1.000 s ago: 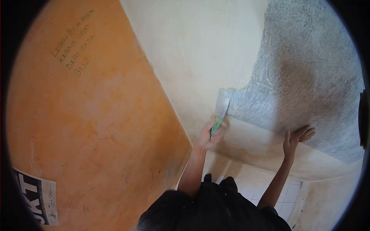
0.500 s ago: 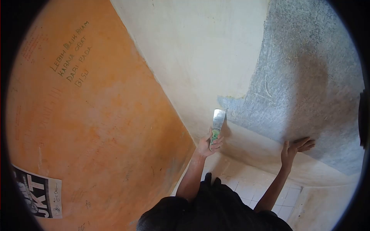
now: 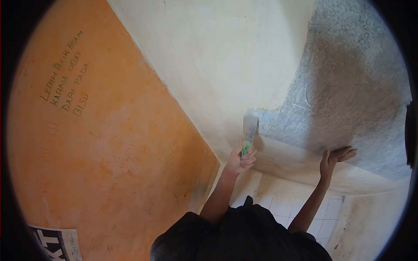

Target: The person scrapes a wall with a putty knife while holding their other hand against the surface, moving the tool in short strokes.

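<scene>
My left hand (image 3: 242,161) is wrapped round the green handle of a scraper (image 3: 250,126), whose broad metal blade points up and lies at the left edge of the grey bare patch (image 3: 348,95). The blade is slightly blurred. Pale paint (image 3: 217,56) covers the wall above and left of that patch. Farther right, my right hand (image 3: 337,158) rests against the wall along the lower edge of the grey patch, with its fingers stretched out to the right and nothing in it.
An orange wall (image 3: 130,143) with handwriting meets the pale wall at a slanting corner on the left. A black and white poster (image 3: 72,243) hangs at its lower left. White tiles (image 3: 322,213) show below my arms. A dark object (image 3: 409,135) stands at the right edge.
The scraper blade has moved slightly up and right, onto the left edge of the grey patch. My right hand stays against the wall. The view has shifted a little.
</scene>
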Tool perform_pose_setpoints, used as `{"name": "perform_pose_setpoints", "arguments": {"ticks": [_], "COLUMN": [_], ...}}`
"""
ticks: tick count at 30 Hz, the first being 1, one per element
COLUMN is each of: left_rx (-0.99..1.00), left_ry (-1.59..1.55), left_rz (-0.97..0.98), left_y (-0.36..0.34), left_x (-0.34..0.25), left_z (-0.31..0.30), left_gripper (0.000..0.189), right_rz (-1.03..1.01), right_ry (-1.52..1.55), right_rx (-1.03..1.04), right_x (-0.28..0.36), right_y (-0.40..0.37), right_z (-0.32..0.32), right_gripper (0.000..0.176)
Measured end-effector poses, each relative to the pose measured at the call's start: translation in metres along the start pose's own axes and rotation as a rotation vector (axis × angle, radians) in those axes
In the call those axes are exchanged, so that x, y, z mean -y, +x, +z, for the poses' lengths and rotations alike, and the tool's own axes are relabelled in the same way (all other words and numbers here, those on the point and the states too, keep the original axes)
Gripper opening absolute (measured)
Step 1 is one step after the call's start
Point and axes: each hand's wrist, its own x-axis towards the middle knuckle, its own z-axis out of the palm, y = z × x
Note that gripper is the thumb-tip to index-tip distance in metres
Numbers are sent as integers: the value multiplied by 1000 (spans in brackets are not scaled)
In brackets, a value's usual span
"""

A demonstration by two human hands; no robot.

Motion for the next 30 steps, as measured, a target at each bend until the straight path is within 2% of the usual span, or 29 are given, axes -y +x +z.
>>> {"name": "perform_pose_setpoints", "arguments": {"ticks": [2,9,11,12,14,17,20,22,26,30], "left_rx": [-256,-86,-249,-246,-119,-142,-242,-220,-259,-258], "left_ry": [17,-84,70,68,-66,29,79,83,147,142], "left_rz": [-14,-79,-72,-73,-90,-79,-98,-108,-84,-43], "left_y": [-20,-23,-26,-27,-25,-18,-22,-22,-23,-14], "left_x": [11,8,15,17,17,12,15,12,9,10], "left_z": [-52,-27,-45,-45,-45,-13,-26,-14,-4,-23], "left_gripper": [56,56,56,56,56,56,60,60,60,59], "right_rz": [18,76,97,107,125,160,196,209,202,178], "right_ry": [20,96,123,137,168,214,265,303,293,275], "right_rx": [17,146,178,192,213,275,329,358,339,297], "right_x": [-1,-22,-24,-27,-35,-41,-51,-54,-60,-48], "right_y": [2,-9,-9,-9,-7,-10,-14,-9,-12,-5], "right_z": [4,4,6,7,8,9,8,10,9,10], "right_gripper": [94,95,95,95,96,96,96,96,97,97]}}
